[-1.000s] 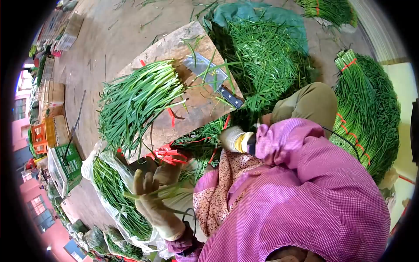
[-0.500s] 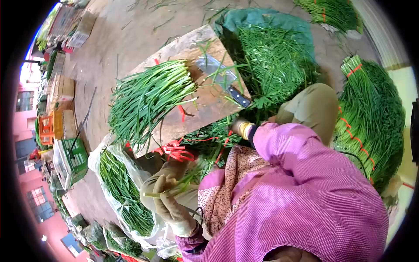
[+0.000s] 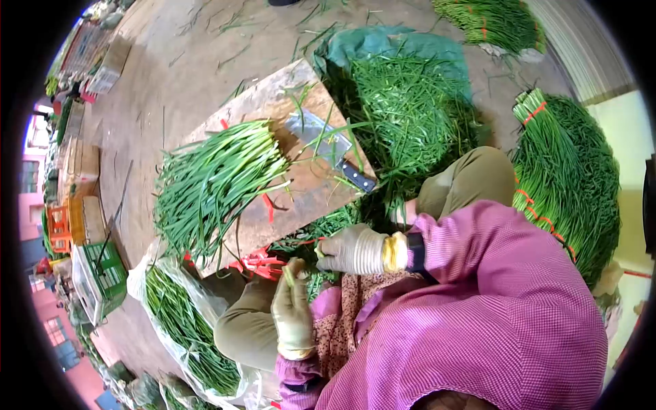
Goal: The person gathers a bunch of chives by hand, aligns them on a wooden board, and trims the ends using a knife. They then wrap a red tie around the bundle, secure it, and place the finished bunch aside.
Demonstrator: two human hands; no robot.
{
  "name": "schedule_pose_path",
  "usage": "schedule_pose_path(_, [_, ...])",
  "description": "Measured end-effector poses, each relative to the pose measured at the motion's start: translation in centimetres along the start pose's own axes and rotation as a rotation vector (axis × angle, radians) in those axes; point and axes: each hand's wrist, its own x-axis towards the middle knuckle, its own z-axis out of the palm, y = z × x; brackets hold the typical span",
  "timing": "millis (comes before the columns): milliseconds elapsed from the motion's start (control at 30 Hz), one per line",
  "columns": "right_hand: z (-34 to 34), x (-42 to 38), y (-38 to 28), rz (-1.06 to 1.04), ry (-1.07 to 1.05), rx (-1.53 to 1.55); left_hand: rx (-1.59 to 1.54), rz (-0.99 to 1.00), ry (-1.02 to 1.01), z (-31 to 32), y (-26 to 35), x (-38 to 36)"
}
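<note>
Although the leafy green stack [image 3: 581, 157] bears red ties [image 3: 535, 113], the long green stalks [image 3: 215, 181] lie unbound on the brown wooden board [image 3: 307, 198], left hand [image 3: 294, 320] pinching a pale-green stem [image 3: 289, 276], right hand [image 3: 359, 250] half-curled, contents indeterminable.

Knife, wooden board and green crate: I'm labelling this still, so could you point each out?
Knife [image 3: 357, 176]: head view, on its black handle.
Wooden board [image 3: 306, 195]: head view, on its bare top, below the knife.
Green crate [image 3: 109, 279]: head view, on its green side.
</note>
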Motion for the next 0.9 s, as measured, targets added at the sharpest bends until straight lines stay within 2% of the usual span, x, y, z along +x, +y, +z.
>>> schedule_pose_path(67, [-3.4, 0.4, -1.6, 0.422, -0.11, 0.364, -0.141, -0.086, -0.211, 1.8, -1.2, 0.0])
schedule_pose_path(100, [-4.5, -0.3, -1.3, 0.119, 0.091, 0.211, -0.251, -0.092, -0.316, 2.7, -0.9, 0.1])
schedule_pose_path(133, [-5.7, -0.6, -1.1, 0.0, 0.104, 0.058, -0.492, -0.123, -0.314, 4.4, -0.3, -0.2])
schedule_pose_path(200, [-6.1, -0.5, 1.1, -0.082, -0.018, 0.253, -0.394, -0.249, -0.382, 5.3, -0.9, 0.9])
schedule_pose_path(233, [-6.5, -0.7, 1.0, 0.574, -0.202, 0.95, -0.527, -0.251, -0.34, 6.0, -0.6, 0.8])
schedule_pose_path(267, [-6.7, -1.2, 2.1, 0.505, -0.138, 1.004, -0.607, -0.321, -0.279, 6.7, 0.5, 1.2])
schedule_pose_path(333, [-9.8, -0.9, 2.2, 0.77, -0.075, 1.026, -0.711, -0.317, -0.284, 6.9, 1.2, 1.9])
schedule_pose_path(400, [-9.6, -1.3, 3.4, 0.765, -0.023, 1.047, -0.795, -0.307, -0.27, 7.1, 2.4, 2.1])
schedule_pose_path(433, [-9.8, -1.5, 3.7, 0.759, -0.051, 1.069, -0.73, -0.334, -0.261, 6.8, 2.8, 2.2])
schedule_pose_path(467, [-9.6, -1.6, 3.4, 0.753, -0.05, 1.067, -0.728, -0.328, -0.259, 6.9, 2.8, 2.2])
schedule_pose_path(533, [-10.1, -1.3, 2.0, 0.585, -0.07, 0.921, -0.748, -0.316, -0.281, 7.3, 2.7, 2.0])
schedule_pose_path(567, [-6.4, -1.8, 3.9, 0.083, 0.268, 0.401, -0.705, -0.311, -0.329, 7.2, 3.1, 2.1])
schedule_pose_path(600, [-9.6, -1.5, 1.5, 0.361, 0.044, 0.549, -0.658, -0.287, -0.332, 7.1, 3.6, 1.9])
schedule_pose_path(667, [-8.6, -1.7, 3.7, -0.072, 0.228, -0.057, -0.496, -0.152, -0.32, 6.1, 3.3, 2.2])
schedule_pose_path(700, [-9.5, -1.8, 3.7, -0.051, 0.224, -0.223, -0.562, -0.076, -0.222, 5.8, 3.1, 2.2])
schedule_pose_path(733, [-12.9, -1.8, 1.4, 0.272, 0.191, 0.456, -0.65, -0.057, -0.207, 4.8, 3.5, 2.4])
schedule_pose_path(800, [-15.9, -2.1, 0.3, 0.543, 0.202, 0.811, -0.671, -0.003, -0.129, 2.8, 5.4, 1.9])
schedule_pose_path(833, [-16.4, -2.2, 0.2, 0.627, 0.225, 0.655, -0.559, 0.04, -0.122, 1.8, 6.3, 1.8])
schedule_pose_path(867, [-16.7, -2.2, -0.4, 0.61, 0.225, 0.641, -0.524, 0.086, -0.151, 1.1, 6.1, 1.9])
schedule_pose_path(900, [-16.9, -2.1, -1.2, 0.585, 0.189, 0.293, -0.534, 0.112, -0.19, 1.1, 6.5, 1.7])
